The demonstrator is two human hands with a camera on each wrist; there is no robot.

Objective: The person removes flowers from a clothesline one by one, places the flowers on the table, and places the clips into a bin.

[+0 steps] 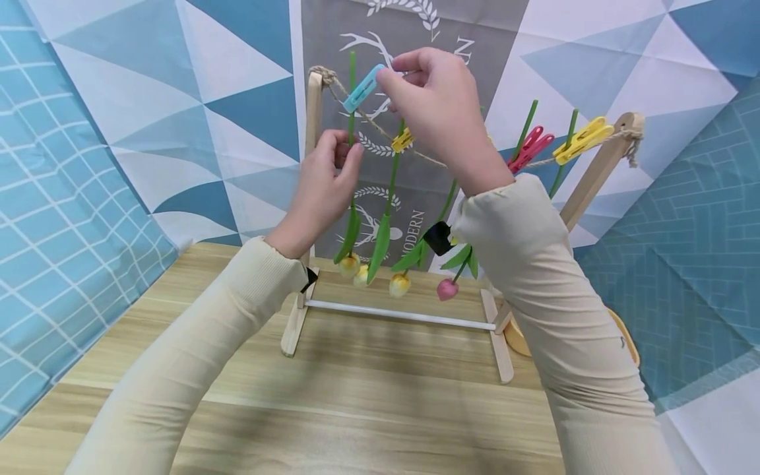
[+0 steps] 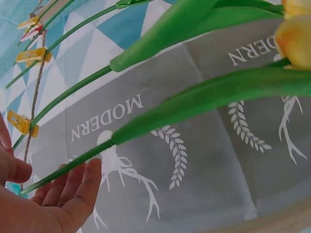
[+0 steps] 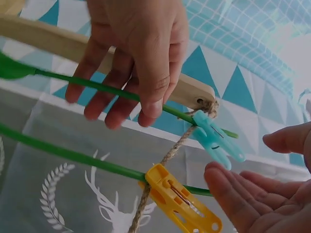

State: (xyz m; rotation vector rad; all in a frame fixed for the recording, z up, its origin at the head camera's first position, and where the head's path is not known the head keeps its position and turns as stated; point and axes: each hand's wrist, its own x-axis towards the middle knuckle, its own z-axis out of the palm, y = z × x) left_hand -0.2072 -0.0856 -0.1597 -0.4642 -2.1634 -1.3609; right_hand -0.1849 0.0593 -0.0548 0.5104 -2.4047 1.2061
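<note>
A light blue clothespin (image 1: 363, 89) sits at the rope and a green flower stem (image 1: 352, 72), near the left post. My right hand (image 1: 442, 105) is at its upper end; in the right wrist view the thumb and fingers of that hand (image 3: 272, 189) are spread, close to the blue clothespin (image 3: 216, 138). Below the clothespin, my left hand (image 1: 326, 178) is around the same stem, which passes between thumb and fingers. The left wrist view shows the stem (image 2: 73, 165) against the relaxed fingers of this hand (image 2: 53, 208), with the thumb apart from it.
A rope (image 1: 427, 158) spans two wooden posts, with yellow clothespins (image 1: 402, 140) and a red clothespin (image 1: 530, 148) on it. Pale yellow tulips (image 1: 400, 285) and a pink tulip (image 1: 448, 289) hang upside down. A white rod (image 1: 398, 313) joins the stand's feet. An orange container (image 1: 628, 336) is partly behind my right arm.
</note>
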